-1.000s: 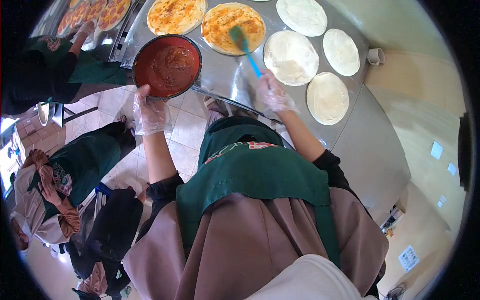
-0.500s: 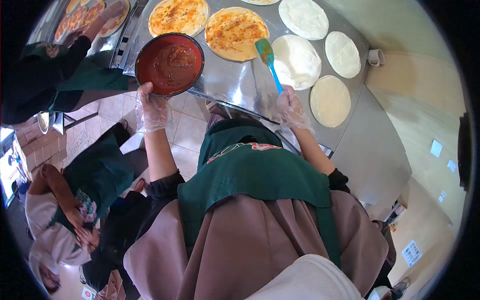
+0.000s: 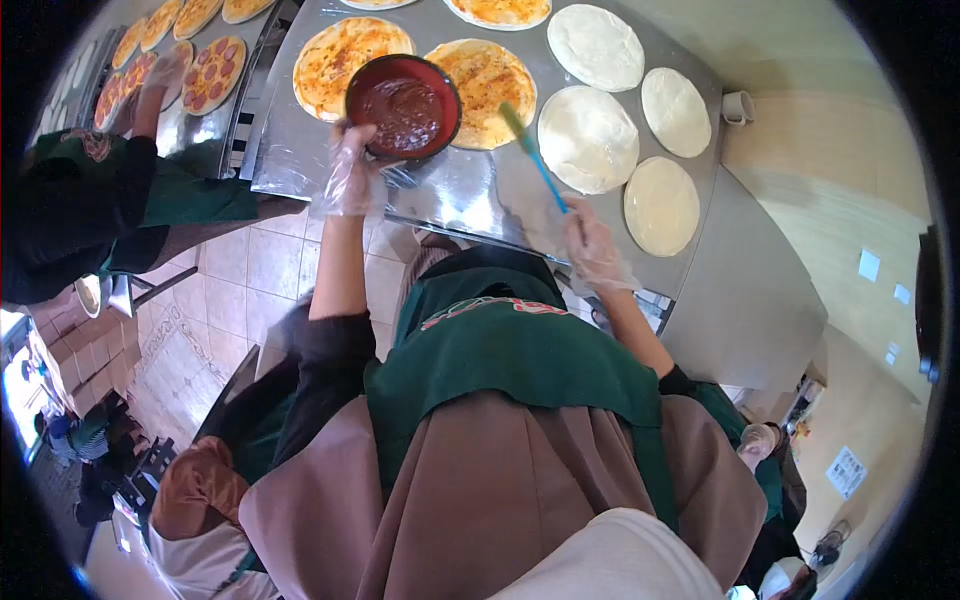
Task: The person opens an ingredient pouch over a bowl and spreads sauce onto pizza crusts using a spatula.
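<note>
One bowl (image 3: 443, 92) shifted rightward, left hand (image 3: 351, 165) clasping it, right hand (image 3: 592, 243) gripping one spatula (image 3: 545, 174).

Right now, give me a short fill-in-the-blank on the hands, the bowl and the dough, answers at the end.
The left hand holds a bowl whose inner wall is ____. The right hand grips a spatula by its ____ handle. On the near table, ____ dough rounds carry no sauce.

Missing words: red; blue; four
</note>
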`<action>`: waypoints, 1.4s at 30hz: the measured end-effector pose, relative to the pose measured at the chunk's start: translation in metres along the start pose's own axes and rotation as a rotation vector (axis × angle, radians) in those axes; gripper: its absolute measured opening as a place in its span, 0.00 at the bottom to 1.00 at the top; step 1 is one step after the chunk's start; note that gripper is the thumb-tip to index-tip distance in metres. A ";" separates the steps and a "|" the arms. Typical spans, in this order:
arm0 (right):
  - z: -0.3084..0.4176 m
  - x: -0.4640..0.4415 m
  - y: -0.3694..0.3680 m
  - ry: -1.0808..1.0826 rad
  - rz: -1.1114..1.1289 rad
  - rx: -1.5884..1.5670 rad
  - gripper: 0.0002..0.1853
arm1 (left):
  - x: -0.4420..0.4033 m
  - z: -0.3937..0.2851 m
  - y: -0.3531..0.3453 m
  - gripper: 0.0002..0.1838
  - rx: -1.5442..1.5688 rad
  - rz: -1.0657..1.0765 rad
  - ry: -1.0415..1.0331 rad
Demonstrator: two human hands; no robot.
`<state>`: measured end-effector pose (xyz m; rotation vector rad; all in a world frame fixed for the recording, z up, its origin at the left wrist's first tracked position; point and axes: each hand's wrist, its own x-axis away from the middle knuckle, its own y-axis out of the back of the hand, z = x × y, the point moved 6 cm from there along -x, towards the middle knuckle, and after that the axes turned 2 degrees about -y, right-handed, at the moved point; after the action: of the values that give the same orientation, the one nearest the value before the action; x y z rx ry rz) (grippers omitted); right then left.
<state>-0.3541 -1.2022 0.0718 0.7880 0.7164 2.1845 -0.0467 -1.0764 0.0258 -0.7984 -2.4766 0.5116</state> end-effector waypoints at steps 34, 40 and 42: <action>-0.113 -0.090 0.082 -0.418 0.320 -0.892 0.14 | -0.064 0.124 -0.213 0.29 -0.202 0.311 0.151; -0.120 -0.099 0.109 -0.351 0.279 -0.857 0.14 | -0.064 0.136 -0.228 0.24 -0.141 0.226 0.347; -0.115 -0.103 0.123 -0.339 0.252 -0.867 0.13 | -0.064 0.138 -0.231 0.24 -0.106 0.217 0.366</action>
<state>-0.4274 -1.3835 0.0457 0.7536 -0.5106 2.1837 -0.1777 -1.3188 0.0036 -1.1043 -2.1045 0.2783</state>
